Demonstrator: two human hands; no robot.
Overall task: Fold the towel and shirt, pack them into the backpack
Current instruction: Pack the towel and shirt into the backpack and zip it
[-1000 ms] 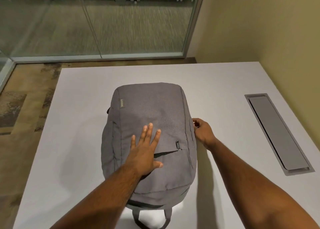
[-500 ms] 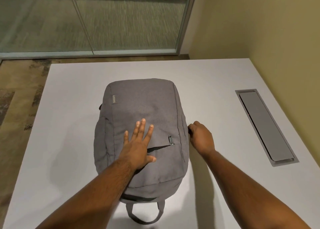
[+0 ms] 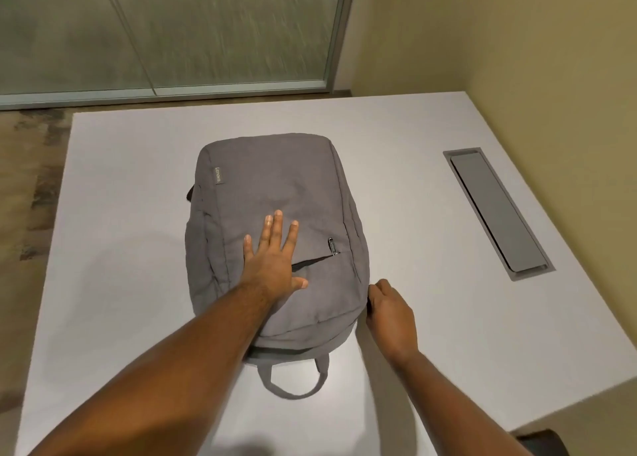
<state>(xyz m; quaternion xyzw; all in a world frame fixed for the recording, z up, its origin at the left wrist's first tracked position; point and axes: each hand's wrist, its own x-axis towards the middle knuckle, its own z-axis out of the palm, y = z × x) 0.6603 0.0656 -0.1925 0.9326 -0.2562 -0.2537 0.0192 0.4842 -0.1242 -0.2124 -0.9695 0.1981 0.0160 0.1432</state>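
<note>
White table (image 3: 138, 186) carries the soft grey backpack (image 3: 275, 186); left hand (image 3: 272, 266) presses it flat-fingered, while right hand (image 3: 391, 312) pinches something at its right edge, apparently the zipper pull: the sensible hold.

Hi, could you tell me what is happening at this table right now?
A person is working on a grey backpack that lies flat on a white table. The left hand presses flat on its front, fingers spread. The right hand has its fingers curled at the bag's right edge, apparently pinching a zipper pull, though the grip itself is hidden. No towel or shirt is in view.
</note>
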